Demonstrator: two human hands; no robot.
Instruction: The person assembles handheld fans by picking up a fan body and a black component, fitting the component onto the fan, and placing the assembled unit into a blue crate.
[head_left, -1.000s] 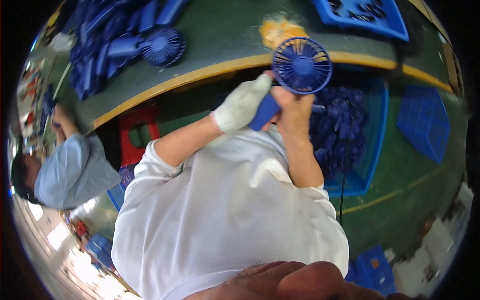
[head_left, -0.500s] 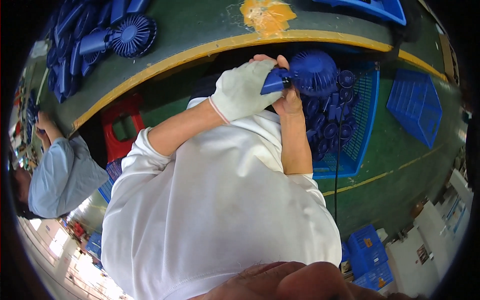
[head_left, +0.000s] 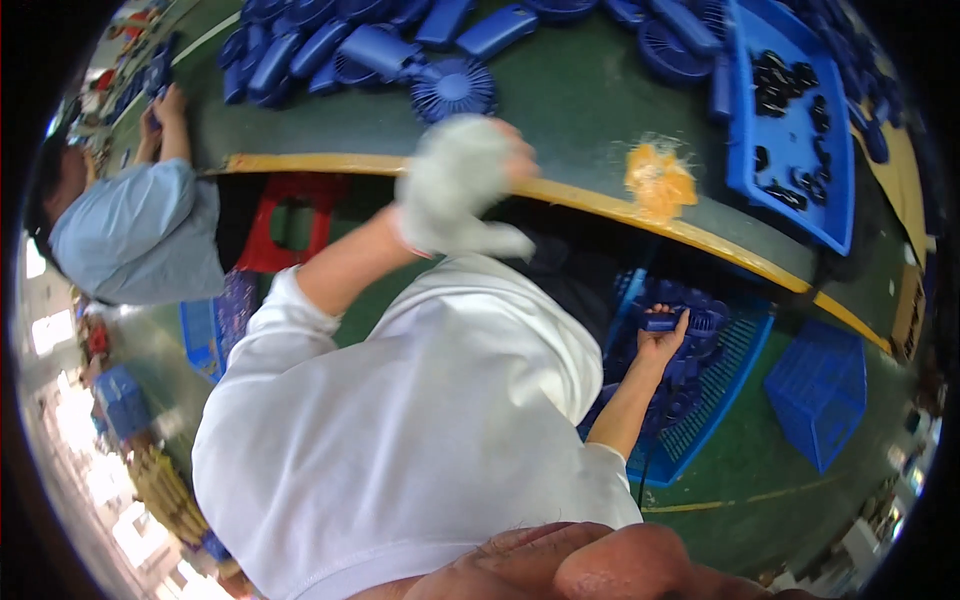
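Note:
My left hand (head_left: 460, 185), in a pale glove with bare fingertips, is blurred over the bench's yellow front edge. Its thumb stands apart from the fingers, and nothing shows in it. Just beyond lies a blue handheld fan (head_left: 455, 92) with a round slatted head, at the near side of a pile of similar fans. Down to the right, my bare right hand (head_left: 660, 345) grips the handle of another blue handheld fan (head_left: 660, 322). That hand is inside a blue plastic crate (head_left: 735, 375) holding many blue fans, over the heap.
A blue tray (head_left: 840, 190) with small black parts stands on the green bench (head_left: 570, 110), right of a yellow patch (head_left: 660, 182). An open blue basket (head_left: 820, 390) sits on the floor at right. A red stool (head_left: 290, 225) and a co-worker (head_left: 135, 235) are at left.
My hands have parted: the left let go of the fan and moved toward the bench pile, while the right carried the fan down into the crate. The view has swung, showing more bench.

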